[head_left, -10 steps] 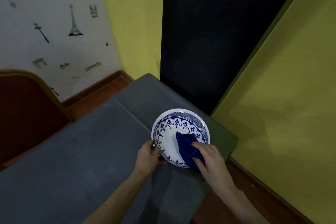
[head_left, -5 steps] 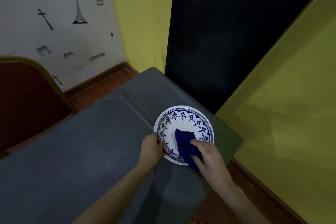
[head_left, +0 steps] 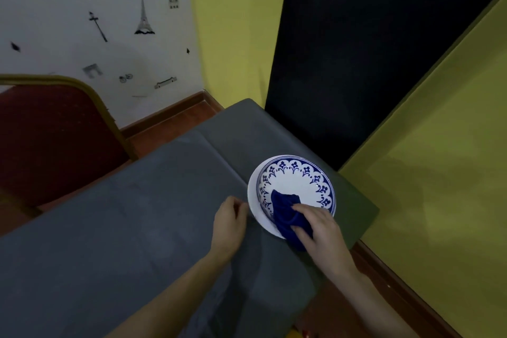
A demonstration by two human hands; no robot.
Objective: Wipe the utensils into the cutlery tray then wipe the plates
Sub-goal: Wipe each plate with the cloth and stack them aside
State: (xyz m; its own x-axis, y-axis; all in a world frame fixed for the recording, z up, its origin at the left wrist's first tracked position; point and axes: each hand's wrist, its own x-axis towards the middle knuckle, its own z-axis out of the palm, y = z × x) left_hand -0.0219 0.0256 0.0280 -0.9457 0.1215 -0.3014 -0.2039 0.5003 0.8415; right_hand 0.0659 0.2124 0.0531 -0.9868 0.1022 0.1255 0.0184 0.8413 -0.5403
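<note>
The left hand [head_left: 231,218] sits at the near-left rim of the plates [head_left: 295,189], fingers curled; whether it pinches the rim or only rests against it cannot be told. A patterned blue-and-white plate sits on a plain white one, and the upper plate is offset to the right. The right hand [head_left: 319,228] grips a bunched blue cloth [head_left: 286,214] and presses it onto the near part of the upper plate.

Risk: the stack stands near the far right corner of the tabletop [head_left: 123,228], close to the edge. A wiping stroke directed rightward could push the stack toward that edge if the left hand does not brace it. The offset upper plate could also slide on the lower one under sideways pressure.

Surface: grey, matte, with a seam running diagonally just left of the stack. No utensils or cutlery tray are in view.

Room, left to right: a red padded chair [head_left: 55,140], a white wall with small decals [head_left: 109,22], wooden flooring, a yellow wall, a black panel [head_left: 370,49], then yellow again.
</note>
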